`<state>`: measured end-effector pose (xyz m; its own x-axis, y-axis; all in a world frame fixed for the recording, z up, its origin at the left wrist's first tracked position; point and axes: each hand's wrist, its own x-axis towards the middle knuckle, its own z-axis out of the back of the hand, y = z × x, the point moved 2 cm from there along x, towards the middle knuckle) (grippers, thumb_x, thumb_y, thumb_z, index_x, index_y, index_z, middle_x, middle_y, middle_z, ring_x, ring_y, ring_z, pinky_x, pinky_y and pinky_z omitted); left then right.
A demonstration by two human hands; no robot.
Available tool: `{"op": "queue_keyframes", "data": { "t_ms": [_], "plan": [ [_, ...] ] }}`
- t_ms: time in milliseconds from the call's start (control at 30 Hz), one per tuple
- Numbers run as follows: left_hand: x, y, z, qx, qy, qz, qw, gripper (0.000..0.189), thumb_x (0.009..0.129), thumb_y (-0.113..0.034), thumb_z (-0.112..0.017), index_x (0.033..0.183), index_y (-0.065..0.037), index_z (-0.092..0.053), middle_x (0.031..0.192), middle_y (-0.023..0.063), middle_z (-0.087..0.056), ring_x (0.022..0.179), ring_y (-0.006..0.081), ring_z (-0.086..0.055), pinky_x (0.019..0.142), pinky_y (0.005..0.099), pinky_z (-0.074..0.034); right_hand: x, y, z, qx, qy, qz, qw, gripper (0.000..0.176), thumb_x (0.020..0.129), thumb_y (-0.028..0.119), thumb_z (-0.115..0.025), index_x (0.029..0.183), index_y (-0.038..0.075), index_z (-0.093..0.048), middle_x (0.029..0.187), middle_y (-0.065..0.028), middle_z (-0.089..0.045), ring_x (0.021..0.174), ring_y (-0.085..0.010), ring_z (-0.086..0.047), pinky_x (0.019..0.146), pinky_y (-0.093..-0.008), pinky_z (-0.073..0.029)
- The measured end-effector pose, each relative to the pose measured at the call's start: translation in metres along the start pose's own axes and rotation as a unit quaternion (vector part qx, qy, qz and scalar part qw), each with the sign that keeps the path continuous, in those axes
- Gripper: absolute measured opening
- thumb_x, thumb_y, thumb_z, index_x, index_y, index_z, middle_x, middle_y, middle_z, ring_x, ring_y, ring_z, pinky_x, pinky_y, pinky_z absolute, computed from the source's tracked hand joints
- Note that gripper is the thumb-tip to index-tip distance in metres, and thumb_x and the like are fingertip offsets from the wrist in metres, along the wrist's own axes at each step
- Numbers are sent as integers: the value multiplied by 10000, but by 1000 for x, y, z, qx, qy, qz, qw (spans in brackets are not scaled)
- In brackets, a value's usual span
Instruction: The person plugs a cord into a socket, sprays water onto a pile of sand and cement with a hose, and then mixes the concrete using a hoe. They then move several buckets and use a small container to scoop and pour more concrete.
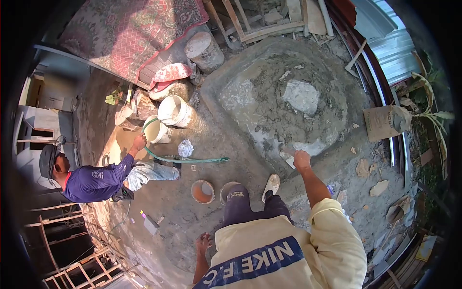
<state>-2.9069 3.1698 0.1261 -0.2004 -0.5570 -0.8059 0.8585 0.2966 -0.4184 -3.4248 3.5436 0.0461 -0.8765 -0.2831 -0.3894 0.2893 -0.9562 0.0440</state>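
Wore a cream shirt (276, 229), nearest the camera. Gripped a flat, trowel-like tool (288, 160) in the right hand (302, 160) at the near side of the grey mix (264, 91); held the left hand (204, 242) low, well apart, too indistinct to tell open or closed. Looked only partly worked: churned and dark around a pale middle patch (301, 96).

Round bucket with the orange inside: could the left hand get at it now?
Likely yes, by bending down: the left hand hangs on the same side as the bucket, and nothing visible blocks its open top, though depth is hard to judge.
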Motion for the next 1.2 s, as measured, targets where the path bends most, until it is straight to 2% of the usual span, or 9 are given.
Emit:
{"op": "queue_keyframes", "data": {
  "t_ms": [133,300,367,500,567,800,900,1067,1200],
  "plan": [
    [-17,48,-16,-70,-8,33,997,399,911,-295,-564,1206,-31,-514,999,75,-637,785,186,-643,616,351,-530,-46,-13,-43,-9,41,-20,999,234,747,260,-643,889,76,-669,841,-121,-678,758,-249,-684,663,-352,-558],
    [-48,22,-59,12,-60,-5,998,368,903,-283,-576,1141,-2,-565,919,88,-661,774,178,-638,623,340,-529,-90,-36,-74,202,301,-197,911,308,724,237,-701,924,6,-659,767,-104,-683,593,-176,-673,566,-313,-560],
    [-46,14,-68,12,-64,-34,997,357,899,-278,-583,1113,8,-587,890,93,-670,770,173,-635,622,331,-523,-101,-36,-77,194,287,-205,915,363,725,311,-651,971,44,-676,828,-87,-697,736,-188,-691,701,-334,-554],
    [-10,2,-92,90,-38,-183,978,345,876,-251,-602,1054,45,-612,858,123,-682,693,178,-626,608,308,-498,-78,-66,-85,149,243,-132,949,338,704,242,-699,955,17,-671,773,-101,-688,624,-192,-681,597,-312,-563],
    [7,-20,-101,41,-3,-195,980,350,871,-250,-609,1043,54,-611,850,128,-680,695,186,-632,630,307,-505,-70,-76,-44,247,243,-243,906,325,688,175,-758,937,-13,-666,781,-127,-677,620,-196,-674,527,-292,-558],
    [68,-112,-115,-82,1,-214,973,393,880,-270,-607,1064,77,-597,872,144,-678,747,185,-652,656,295,-516,-22,-93,-23,401,263,-371,796,180,775,144,-717,810,3,-611,606,-55,-519,524,-170,-565,438,-308,-505],
    [99,-135,-120,-152,-11,-203,967,413,887,-276,-599,1087,85,-581,859,144,-675,744,166,-650,654,286,-515,-2,-84,-6,527,266,-380,712,172,799,135,-685,746,36,-555,576,-17,-435,488,-146,-496,405,-281,-452],
    [142,-181,-117,-59,-28,-188,980,428,888,-301,-596,1107,67,-575,829,129,-664,682,164,-634,589,281,-492,16,-59,59,592,225,-418,652,180,821,149,-665,732,81,-524,579,-3,-431,492,-133,-468,427,-274,-470],
    [151,-224,-109,-168,-19,-217,961,461,882,-332,-604,1133,53,-565,833,116,-661,668,157,-633,555,287,-491,27,-23,131,679,118,-399,604,152,815,130,-649,732,76,-534,548,-6,-418,465,-127,-450,423,-285,-464]
  ]
}}
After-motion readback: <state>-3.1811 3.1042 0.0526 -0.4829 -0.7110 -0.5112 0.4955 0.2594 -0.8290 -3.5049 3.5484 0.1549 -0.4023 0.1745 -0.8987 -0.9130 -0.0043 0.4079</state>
